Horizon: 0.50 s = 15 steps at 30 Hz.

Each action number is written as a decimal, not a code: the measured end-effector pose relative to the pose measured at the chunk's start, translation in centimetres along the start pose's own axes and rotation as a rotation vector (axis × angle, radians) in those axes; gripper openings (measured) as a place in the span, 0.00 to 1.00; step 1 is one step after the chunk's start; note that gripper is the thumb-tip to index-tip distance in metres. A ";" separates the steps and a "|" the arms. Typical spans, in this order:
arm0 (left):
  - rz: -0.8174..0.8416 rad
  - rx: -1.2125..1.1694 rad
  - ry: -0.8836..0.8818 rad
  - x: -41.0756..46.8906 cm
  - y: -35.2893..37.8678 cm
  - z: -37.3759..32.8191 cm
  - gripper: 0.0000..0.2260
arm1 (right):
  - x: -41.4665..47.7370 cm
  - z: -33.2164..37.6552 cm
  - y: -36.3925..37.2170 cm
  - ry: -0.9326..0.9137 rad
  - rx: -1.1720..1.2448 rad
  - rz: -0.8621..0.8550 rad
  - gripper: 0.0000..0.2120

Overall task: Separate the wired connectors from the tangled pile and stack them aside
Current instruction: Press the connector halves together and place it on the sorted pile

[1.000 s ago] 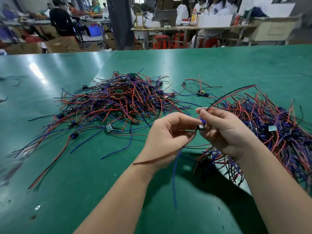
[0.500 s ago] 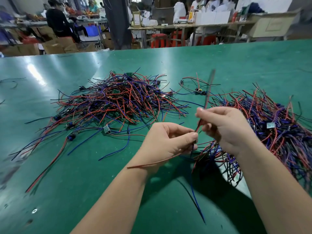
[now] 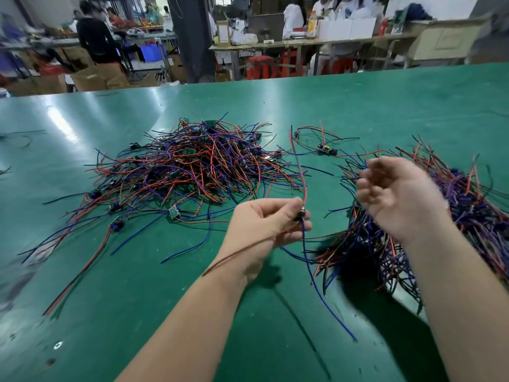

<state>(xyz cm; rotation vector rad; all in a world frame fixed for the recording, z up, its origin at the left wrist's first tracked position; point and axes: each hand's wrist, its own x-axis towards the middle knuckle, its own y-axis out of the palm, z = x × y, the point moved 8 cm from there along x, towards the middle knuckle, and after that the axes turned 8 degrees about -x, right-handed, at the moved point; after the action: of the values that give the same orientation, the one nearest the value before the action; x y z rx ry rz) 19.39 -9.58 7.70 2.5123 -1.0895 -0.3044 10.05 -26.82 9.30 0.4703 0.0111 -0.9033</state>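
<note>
Head view shows two bare hands above a smooth, glossy green table [image 3: 137, 299] that carries two heaps of thin insulated wire. The left hand [image 3: 264, 230] pinches one wired connector [image 3: 301, 215], a small dark round part, between thumb and curled fingers. Three leads run from it: a red lead [image 3: 300, 166] arcs upward, a blue lead [image 3: 314, 282] hangs down toward the table, and a dark red lead [image 3: 248, 249] trails back across the wrist. The right hand [image 3: 399, 197] is motion-blurred and lifted just beside it, not touching; its fingers look loosely curled and apart, with nothing seen in them. Behind the left hand lies the tangled pile [image 3: 192, 172], a loose mound of red, blue and black leads dotted with small green boards and blue parts. Under and beyond the right hand lies the sorted stack [image 3: 454, 216], its wires lying roughly one way. Between the two heaps, at least two loose connectors [image 3: 326, 151] lie flat.
</note>
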 end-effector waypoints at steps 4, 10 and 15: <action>-0.062 -0.062 -0.042 0.3 -0.7 0.4 0.09 | -2.7 -1.6 5.5 -0.210 -0.525 0.344 0.06; 0.097 0.007 -0.085 -0.1 0.4 0.1 0.09 | -3.4 -1.5 6.3 -0.486 -0.892 0.319 0.07; 0.234 0.121 -0.146 -0.5 0.9 0.3 0.11 | -3.4 0.6 5.7 -0.630 -0.818 0.234 0.08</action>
<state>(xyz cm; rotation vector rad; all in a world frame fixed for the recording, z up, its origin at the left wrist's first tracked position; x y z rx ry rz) 18.33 -9.83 7.90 2.4631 -1.4860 -0.3689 12.14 -21.48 12.78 -0.5723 -0.2372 -0.7084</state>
